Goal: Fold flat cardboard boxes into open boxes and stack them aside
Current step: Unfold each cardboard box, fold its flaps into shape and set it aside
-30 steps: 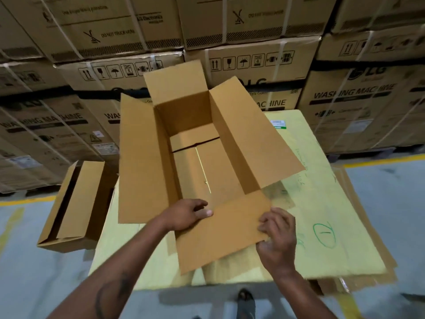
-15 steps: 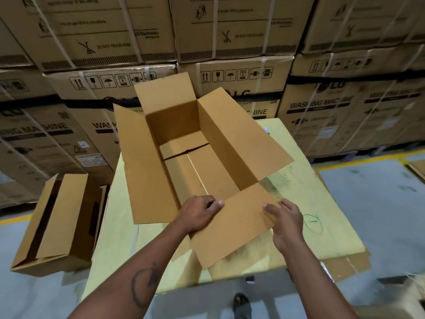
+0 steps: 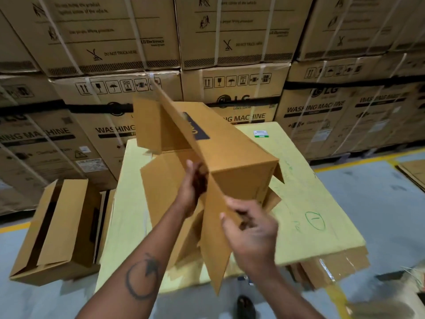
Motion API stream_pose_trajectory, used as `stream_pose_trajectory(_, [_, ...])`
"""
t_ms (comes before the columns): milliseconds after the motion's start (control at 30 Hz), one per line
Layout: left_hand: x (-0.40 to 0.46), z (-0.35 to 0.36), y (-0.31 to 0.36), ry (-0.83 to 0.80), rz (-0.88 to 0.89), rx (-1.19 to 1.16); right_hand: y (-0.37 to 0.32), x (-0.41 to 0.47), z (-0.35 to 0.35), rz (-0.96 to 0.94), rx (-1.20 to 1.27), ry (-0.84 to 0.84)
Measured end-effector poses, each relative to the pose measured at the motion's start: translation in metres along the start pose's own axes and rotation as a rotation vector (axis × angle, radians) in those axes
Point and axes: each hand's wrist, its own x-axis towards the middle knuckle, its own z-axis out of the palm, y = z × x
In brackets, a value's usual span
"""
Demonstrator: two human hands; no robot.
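Note:
A brown cardboard box [image 3: 230, 155] hangs in the air in front of me, tipped on its side with its opening to the left and its flaps splayed out. My left hand [image 3: 192, 187] grips the near edge of the box from the opening side. My right hand [image 3: 250, 229] holds the near flap that hangs down, fingers curled round its edge. Below lies a stack of flat cardboard [image 3: 322, 226] topped by a yellowish sheet with green scribbles. A folded box [image 3: 57, 229] lies on its side on the floor at the left.
A wall of large strapped washing-machine cartons [image 3: 230, 54] fills the background. The grey floor [image 3: 379, 203] with yellow lines stretches to the right and left. More flat cardboard [image 3: 414, 171] lies at the far right. My shoe [image 3: 246, 307] shows near the bottom.
The box was sitting open side up on the stack with both hands at its near flap. It has now been lifted and turned onto its side, opening toward the left.

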Motion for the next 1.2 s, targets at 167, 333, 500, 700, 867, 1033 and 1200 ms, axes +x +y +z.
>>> stream_pose_trajectory(167, [-0.016, -0.03, 0.03, -0.09, -0.017, -0.257, 0.036, -0.024, 0.023, 0.391, -0.101, -0.504])
stream_pose_trajectory(333, [-0.065, -0.055, 0.012, -0.145, -0.064, 0.153, 0.06, -0.011, 0.034, 0.602, 0.018, -0.741])
stream_pose_trajectory(500, [-0.088, -0.032, 0.01, 0.255, -0.185, 0.428, 0.081, -0.003, 0.038, 0.716, 0.066, -0.73])
stream_pose_trajectory(700, [-0.086, -0.06, 0.022, 0.372, -0.338, 0.43, 0.127, 0.026, 0.012, 1.008, 0.209, -0.032])
stream_pose_trajectory(867, [-0.08, -0.08, 0.046, 0.31, -0.38, 0.545, 0.149, 0.07, -0.029, 1.153, 0.928, 0.371])
stream_pose_trajectory(1033, [-0.069, -0.094, 0.056, 0.439, -0.357, 0.609, 0.139, 0.105, -0.036, 0.905, 0.682, 0.411])
stream_pose_trajectory(1200, [-0.081, -0.083, 0.051, 1.3, 0.019, 0.798, 0.106, 0.116, -0.029, 0.58, 0.072, 0.308])
